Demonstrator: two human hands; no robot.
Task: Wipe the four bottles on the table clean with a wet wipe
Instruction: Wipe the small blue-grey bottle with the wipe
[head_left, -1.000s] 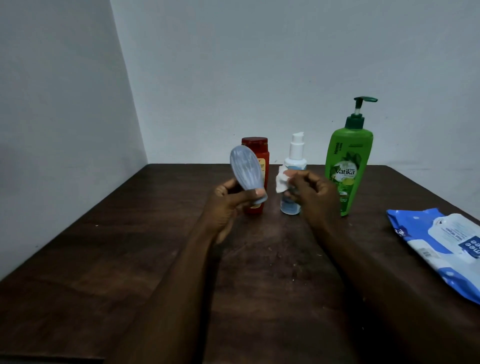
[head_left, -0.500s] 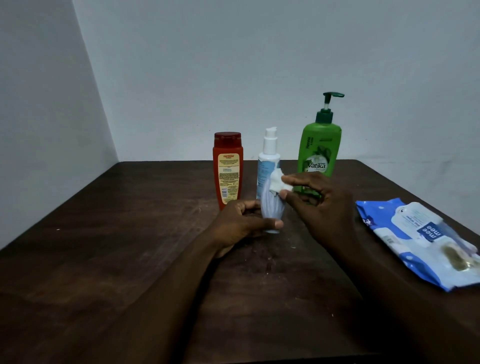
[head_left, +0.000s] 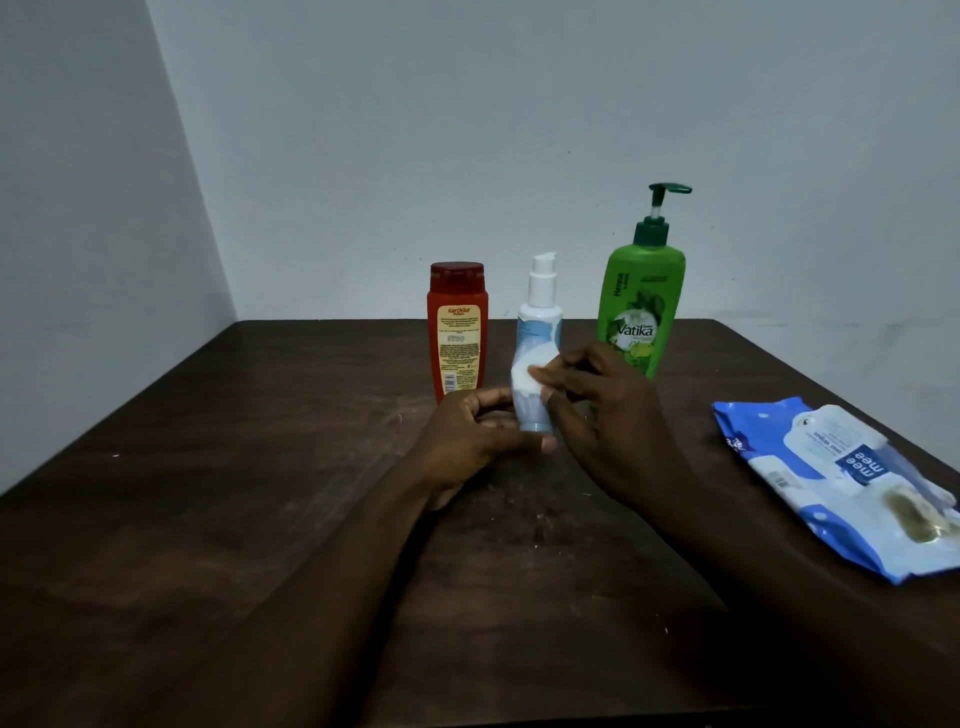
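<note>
My left hand (head_left: 475, 441) grips a small pale-blue bottle (head_left: 534, 413) by its lower end and holds it upright just above the table. With my right hand (head_left: 610, 410) I pinch a folded white wet wipe (head_left: 524, 383) and press it against the small bottle's side. Directly behind stands a white pump bottle (head_left: 541, 306), partly hidden by the held bottle. A red bottle (head_left: 457, 332) stands to its left. To the right stands a tall green pump bottle (head_left: 641, 312).
A blue and white pack of wet wipes (head_left: 841, 483) lies on the dark wooden table (head_left: 234, 493) at the right edge. Plain walls meet in a corner behind the table on the left.
My left hand has brought the small bottle down from a raised, tilted pose to upright in front of the pump bottle. My right hand has brought the wipe onto it.
</note>
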